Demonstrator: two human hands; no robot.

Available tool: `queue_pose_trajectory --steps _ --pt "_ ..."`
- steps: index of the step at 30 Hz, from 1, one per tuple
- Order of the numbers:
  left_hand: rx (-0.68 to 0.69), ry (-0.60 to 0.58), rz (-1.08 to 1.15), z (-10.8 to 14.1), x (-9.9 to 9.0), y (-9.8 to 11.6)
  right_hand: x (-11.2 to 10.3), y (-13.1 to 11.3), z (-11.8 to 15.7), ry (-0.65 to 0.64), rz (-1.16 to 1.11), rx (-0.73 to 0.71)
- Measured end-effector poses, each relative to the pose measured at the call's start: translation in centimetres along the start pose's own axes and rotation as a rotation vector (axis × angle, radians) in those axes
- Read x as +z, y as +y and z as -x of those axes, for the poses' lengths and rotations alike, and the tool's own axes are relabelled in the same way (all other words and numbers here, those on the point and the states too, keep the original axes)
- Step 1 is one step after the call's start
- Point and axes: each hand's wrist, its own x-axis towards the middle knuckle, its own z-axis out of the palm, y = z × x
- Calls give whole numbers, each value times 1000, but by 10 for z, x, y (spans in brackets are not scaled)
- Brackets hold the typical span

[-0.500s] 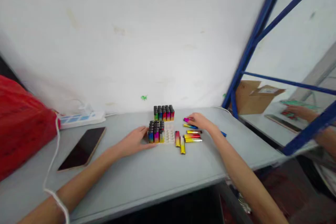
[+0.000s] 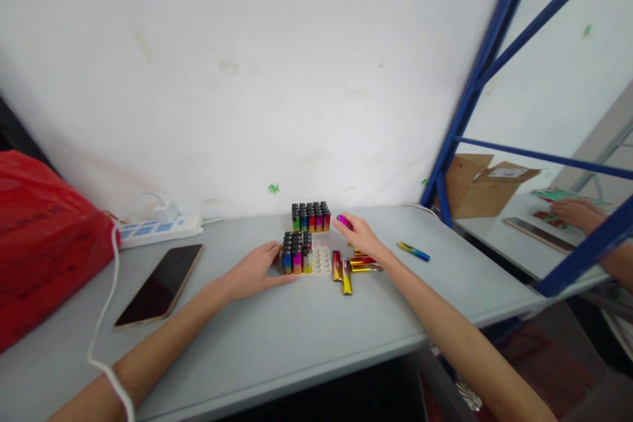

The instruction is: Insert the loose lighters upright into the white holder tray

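My right hand point(image 2: 360, 235) pinches a purple lighter point(image 2: 345, 221) just above the table, to the right of the white tray. The fingers of my left hand point(image 2: 258, 270) rest along the left side and front corner of that white tray point(image 2: 322, 262). Upright lighters point(image 2: 297, 257) with black tops fill its left part, while round slots show at its right. Behind it stands another block of upright lighters point(image 2: 310, 217). Red and yellow lighters point(image 2: 347, 278) lie loose to the right of the tray, some partly hidden by my right hand and forearm.
A blue and yellow lighter point(image 2: 413, 251) lies farther right. On the left are a phone point(image 2: 161, 285), a power strip point(image 2: 161, 229), a white cable and a red bag point(image 2: 49, 244). A blue metal frame point(image 2: 465, 102) rises at the right, with a cardboard box point(image 2: 487, 188) beyond.
My right hand has lifted the purple lighter from the loose ones and moved left toward the tray. More of the blue and yellow lighter shows. My left hand stays at the tray.
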Motion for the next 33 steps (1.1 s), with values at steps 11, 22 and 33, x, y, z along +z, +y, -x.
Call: queue_pose_trajectory --steps 11,22,33 --pt "8 23 21 0 0 0 18 -17 5 191 35 9" --pt "38 41 57 -1 2 -3 19 -24 10 7 96 -129" --pt "13 -11 76 -1 0 -5 29 -26 15 -158 214 -166"
